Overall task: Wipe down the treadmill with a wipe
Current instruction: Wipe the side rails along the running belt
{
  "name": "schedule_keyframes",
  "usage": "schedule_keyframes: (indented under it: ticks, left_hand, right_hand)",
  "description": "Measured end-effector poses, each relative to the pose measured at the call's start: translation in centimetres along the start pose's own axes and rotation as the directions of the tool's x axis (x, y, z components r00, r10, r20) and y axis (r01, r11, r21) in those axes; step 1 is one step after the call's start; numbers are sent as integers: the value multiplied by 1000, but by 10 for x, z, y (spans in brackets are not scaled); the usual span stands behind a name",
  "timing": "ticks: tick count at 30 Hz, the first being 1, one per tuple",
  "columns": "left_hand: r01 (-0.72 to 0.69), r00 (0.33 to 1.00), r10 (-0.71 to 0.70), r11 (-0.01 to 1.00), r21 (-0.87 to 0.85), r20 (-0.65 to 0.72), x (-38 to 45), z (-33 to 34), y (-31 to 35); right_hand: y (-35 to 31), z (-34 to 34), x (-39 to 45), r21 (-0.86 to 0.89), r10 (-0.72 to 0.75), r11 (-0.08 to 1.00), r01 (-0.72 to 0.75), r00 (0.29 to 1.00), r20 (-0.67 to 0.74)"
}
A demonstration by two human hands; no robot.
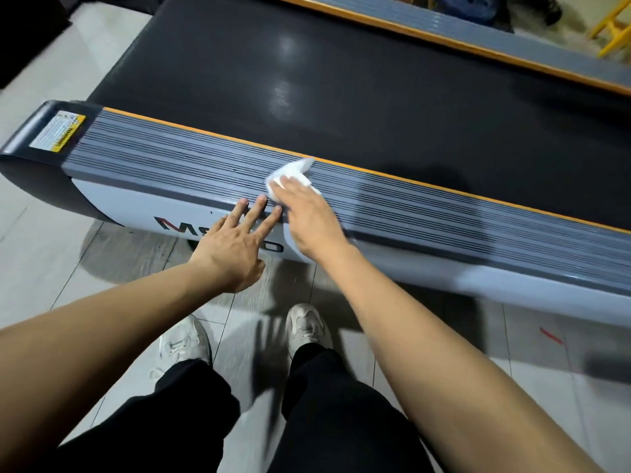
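Observation:
The treadmill lies across the view, with a black belt [341, 97] and a grey ribbed side rail [170, 155] edged in orange. A white wipe [290, 172] lies on that near rail. My right hand [307, 216] presses flat on the wipe, fingers mostly straight over it. My left hand [235, 244] is spread open just left of it, fingertips touching the rail's outer edge above the red and black logo.
A yellow warning label [58, 134] sits on the rail's rounded end cap at left. The far side rail [478, 32] runs along the top right, with a yellow frame [611, 25] beyond. My white shoes [307, 327] stand on the grey tiled floor.

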State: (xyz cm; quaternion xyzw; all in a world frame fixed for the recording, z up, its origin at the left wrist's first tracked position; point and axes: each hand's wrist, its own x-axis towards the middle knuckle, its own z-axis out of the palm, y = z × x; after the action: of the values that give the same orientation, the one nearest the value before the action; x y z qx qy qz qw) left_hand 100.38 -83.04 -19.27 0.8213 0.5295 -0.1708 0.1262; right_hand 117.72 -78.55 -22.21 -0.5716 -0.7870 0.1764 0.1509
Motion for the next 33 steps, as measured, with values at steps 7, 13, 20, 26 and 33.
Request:
schedule_keyframes:
  ticks: [7, 13, 20, 26, 33]
  left_hand:
    - [-31, 999, 29, 998, -48, -26, 0, -3, -6]
    - [14, 989, -14, 1000, 0, -146, -3, 11, -3]
    - [12, 917, -54, 994, -107, -394, -6, 20, -16]
    - [90, 953, -129, 984, -152, -273, -12, 25, -29]
    - [133, 941, -194, 966, -222, -278, -13, 24, -28]
  right_hand:
    - [96, -42, -106, 25, 175, 984, -174, 953, -247]
    - [69, -18, -76, -87, -160, 985, 146, 969, -191]
    - [-2, 20, -15, -74, -272, 962, 264, 951, -147]
    - [44, -4, -49, -82, -182, 982, 169, 961, -206]
    - [82, -30, -90, -45, -4, 999, -3, 988, -153]
